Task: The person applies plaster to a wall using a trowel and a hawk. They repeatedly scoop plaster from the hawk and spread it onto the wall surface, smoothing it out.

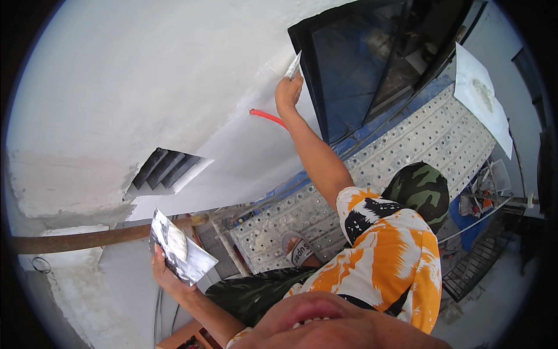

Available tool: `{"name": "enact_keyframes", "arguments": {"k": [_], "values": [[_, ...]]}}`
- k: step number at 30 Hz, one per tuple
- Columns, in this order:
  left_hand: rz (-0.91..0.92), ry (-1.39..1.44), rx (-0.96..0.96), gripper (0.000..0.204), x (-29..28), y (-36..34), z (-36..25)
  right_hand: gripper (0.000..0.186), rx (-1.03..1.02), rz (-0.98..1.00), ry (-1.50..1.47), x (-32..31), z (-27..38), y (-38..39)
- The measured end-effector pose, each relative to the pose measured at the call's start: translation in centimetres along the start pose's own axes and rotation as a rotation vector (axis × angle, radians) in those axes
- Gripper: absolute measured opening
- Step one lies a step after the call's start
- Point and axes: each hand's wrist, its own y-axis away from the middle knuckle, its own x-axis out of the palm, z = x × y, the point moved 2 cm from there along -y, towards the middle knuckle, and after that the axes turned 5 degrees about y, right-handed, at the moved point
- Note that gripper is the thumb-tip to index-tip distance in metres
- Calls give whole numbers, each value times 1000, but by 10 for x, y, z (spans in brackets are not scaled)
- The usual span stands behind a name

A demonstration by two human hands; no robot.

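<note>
My left hand (167,274), at the lower left, grips a shiny metal plate (199,264) by its edge. On that plate lies a whitish lump of putty (175,243). My right arm reaches up and away to the wall (128,99). The fingers of my right hand (288,95) are closed around a thin putty knife (294,66), whose pale blade is up by the wall, close to the dark window frame (308,75). Its handle is mostly hidden in my hand.
A red tube (267,117) sticks out of the wall below my right hand. A louvred vent (165,168) is set further left. My sandalled foot (299,249) stands on perforated metal planks (372,168). A rusty pole (93,239) runs along the left; a white sheet (472,96) lies far right.
</note>
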Motion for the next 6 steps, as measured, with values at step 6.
{"name": "enact_keyframes", "arguments": {"k": [6], "values": [[51,7,-13,33,-1,4,0,75,-301,166,280,40,36,44]]}}
